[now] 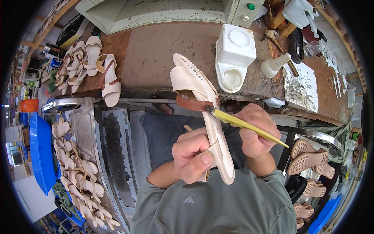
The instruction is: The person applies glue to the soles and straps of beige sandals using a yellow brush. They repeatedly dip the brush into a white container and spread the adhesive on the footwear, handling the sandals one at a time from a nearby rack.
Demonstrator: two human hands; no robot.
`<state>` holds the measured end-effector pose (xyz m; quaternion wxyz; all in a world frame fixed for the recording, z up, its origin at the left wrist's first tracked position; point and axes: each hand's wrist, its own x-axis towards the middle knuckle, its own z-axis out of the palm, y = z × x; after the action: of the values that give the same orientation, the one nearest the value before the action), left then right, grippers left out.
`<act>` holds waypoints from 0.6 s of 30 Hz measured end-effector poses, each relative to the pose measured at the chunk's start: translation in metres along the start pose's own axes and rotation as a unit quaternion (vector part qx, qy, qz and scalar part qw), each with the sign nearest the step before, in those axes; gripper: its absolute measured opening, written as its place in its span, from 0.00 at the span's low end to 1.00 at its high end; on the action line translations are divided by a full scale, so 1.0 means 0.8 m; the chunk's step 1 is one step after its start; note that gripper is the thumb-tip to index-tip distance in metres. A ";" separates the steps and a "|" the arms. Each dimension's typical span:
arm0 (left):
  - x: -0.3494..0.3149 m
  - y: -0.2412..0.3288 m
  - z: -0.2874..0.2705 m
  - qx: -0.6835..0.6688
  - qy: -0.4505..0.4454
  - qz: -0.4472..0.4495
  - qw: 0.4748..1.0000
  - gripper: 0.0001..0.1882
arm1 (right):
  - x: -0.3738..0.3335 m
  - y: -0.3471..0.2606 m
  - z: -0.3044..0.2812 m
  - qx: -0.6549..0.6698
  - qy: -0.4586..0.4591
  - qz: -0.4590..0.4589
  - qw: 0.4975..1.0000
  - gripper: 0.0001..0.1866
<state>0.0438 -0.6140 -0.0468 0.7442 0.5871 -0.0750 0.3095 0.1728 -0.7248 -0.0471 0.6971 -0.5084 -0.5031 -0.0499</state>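
My left hand [191,156] is closed around the strap end of a cream sandal [221,156], which I hold tilted in front of my chest. A brown strap [191,102] with stitching crosses the sandal, and a wide cream band lies farther up. In my right hand [257,130] is a brush [245,125] with a yellow tapering handle, pinched between thumb and fingers. Its dark tip is at the brown strap where this meets the sandal's edge; whether it touches cannot be told.
Ahead stands a workbench [156,58] with a white plastic pot [235,58], a cone-nozzled bottle [274,65] and a hammer [278,43]. Finished-looking sandals [111,80] lie at its left. More sandals fill a left-hand rack [83,179]; several soles [309,160] lie at right.
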 end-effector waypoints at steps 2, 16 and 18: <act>-0.001 0.004 0.004 -0.005 -0.003 0.008 1.000 0.13 | -0.003 -0.006 0.001 -0.009 -0.004 -0.018 1.000 0.10; -0.004 0.010 0.012 0.031 -0.035 0.064 0.997 0.10 | -0.023 -0.041 -0.017 0.010 -0.027 -0.013 0.999 0.10; -0.004 0.010 0.011 0.036 -0.041 0.065 0.996 0.11 | -0.024 -0.044 -0.020 0.023 -0.028 -0.009 0.999 0.10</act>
<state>0.0392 -0.6224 -0.0393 0.6975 0.6195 -0.1324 0.3351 0.1532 -0.7620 -0.0376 0.6937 -0.4885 -0.5283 -0.0302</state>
